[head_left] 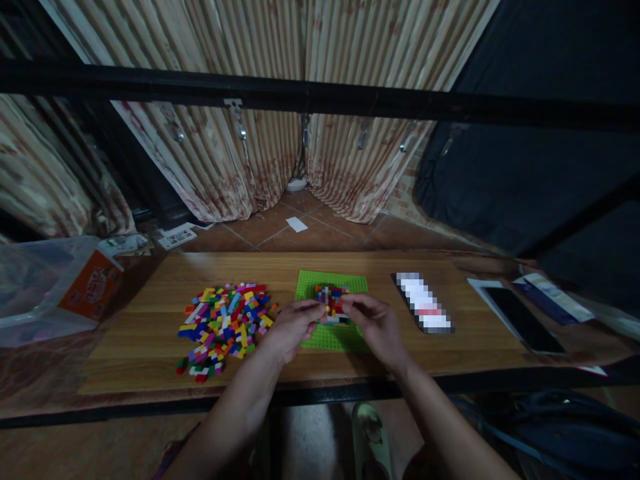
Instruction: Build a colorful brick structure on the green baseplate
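A green studded baseplate (333, 338) lies on the wooden board, and a low multicoloured brick build (333, 293) sits on its middle. My left hand (295, 325) is at the build's left side, thumb and forefinger closed together by a tiny yellow spot. From the right, my right hand (375, 327) reaches over the plate with its fingers pinched near the build's right side. What either pinch holds is too small and dark to make out. A loose pile of coloured toy bricks (227, 327) spreads to the left of my left hand.
Right of the baseplate lies a phone (424, 303) with a blurred-out screen. A dark tablet-like slab (525, 320) rests farther right. At far left stands a clear plastic tub (40, 287) with an orange label. A black bar (320, 97) crosses before the curtains (200, 153).
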Demonstrator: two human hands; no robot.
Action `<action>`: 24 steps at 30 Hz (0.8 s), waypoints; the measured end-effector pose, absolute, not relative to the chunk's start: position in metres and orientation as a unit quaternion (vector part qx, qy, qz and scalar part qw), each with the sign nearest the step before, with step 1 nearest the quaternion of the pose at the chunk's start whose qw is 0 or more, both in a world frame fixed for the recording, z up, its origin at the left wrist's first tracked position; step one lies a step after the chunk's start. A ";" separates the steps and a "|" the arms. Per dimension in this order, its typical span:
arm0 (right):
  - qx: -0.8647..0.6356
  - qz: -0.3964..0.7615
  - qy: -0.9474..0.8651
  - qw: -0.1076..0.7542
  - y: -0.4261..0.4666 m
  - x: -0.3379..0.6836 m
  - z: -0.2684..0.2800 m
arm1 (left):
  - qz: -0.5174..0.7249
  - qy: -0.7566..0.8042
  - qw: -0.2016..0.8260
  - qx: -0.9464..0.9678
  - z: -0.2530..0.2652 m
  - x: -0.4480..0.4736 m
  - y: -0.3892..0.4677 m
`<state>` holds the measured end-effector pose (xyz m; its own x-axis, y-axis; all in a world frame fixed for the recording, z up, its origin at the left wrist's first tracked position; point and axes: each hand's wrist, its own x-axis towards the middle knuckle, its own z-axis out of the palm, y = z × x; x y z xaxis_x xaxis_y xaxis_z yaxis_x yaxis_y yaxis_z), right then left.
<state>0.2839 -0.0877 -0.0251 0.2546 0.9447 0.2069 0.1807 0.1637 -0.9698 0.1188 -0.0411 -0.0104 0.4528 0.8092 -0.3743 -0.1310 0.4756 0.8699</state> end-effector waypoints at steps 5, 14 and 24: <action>-0.524 0.273 -0.630 0.504 -0.093 0.270 -0.021 | 0.298 0.410 0.753 0.419 -0.012 0.119 -0.042; -0.532 0.272 -0.608 0.523 -0.092 0.269 -0.021 | 0.283 0.403 0.767 0.411 -0.010 0.120 -0.045; -0.520 0.305 -0.568 0.560 -0.091 0.268 -0.023 | 0.284 0.367 0.809 0.362 -0.007 0.119 -0.045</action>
<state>0.2679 -0.0911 -0.0226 0.1679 0.9326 0.3194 0.2487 0.2735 -0.9292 0.1194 -0.0450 -0.0072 0.5700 0.7243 -0.3879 -0.1940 0.5774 0.7931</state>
